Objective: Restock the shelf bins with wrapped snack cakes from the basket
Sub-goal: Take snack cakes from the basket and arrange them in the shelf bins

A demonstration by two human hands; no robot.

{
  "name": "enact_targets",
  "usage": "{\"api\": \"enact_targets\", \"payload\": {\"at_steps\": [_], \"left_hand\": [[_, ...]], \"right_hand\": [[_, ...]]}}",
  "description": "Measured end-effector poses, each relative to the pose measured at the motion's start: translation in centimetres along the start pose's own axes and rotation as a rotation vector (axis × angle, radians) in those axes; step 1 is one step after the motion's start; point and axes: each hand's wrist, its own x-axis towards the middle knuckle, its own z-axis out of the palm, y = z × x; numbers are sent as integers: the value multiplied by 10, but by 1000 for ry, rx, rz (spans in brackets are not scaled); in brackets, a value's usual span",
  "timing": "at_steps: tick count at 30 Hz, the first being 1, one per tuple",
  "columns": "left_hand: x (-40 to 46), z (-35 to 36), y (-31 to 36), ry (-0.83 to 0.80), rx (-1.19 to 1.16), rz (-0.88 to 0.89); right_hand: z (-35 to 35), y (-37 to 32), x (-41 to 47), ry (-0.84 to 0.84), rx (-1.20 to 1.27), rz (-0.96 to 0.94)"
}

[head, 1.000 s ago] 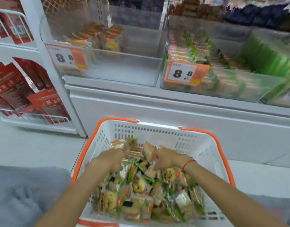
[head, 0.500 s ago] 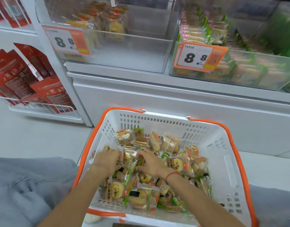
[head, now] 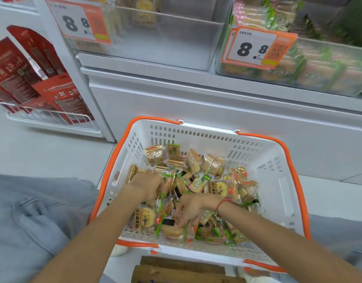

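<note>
A white basket (head: 196, 135) with an orange rim stands on the floor in front of me, holding several wrapped snack cakes (head: 217, 186). My left hand (head: 147, 184) is in the left of the pile, fingers curled into the packets there. My right hand (head: 193, 209), with a red string at its wrist, reaches down to the near side, its spread fingers touching packets. Above, a clear shelf bin (head: 165, 48) holds only a few cakes at its back. The bin to its right (head: 323, 70) is full of green-trimmed packets.
Orange price tags reading 8.8 (head: 255, 48) hang on the bin fronts. A wire rack of red packages (head: 39, 82) stands at the left. My grey trouser leg (head: 33, 221) lies left of the basket. A brown wooden piece (head: 176, 272) lies under its near edge.
My view has tilted down and closer to the basket. Both hands have drawn back from the far middle of the pile; the right hand has slid to the near side.
</note>
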Motion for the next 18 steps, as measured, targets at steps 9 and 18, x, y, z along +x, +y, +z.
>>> {"api": "enact_targets", "payload": {"at_steps": [9, 18], "left_hand": [[-11, -44, 20, 178, -456, 230], [-18, -86, 57, 619, -804, 327]], "right_hand": [[-63, 19, -66, 259, 399, -67], [-125, 33, -172, 241, 839, -275]]}}
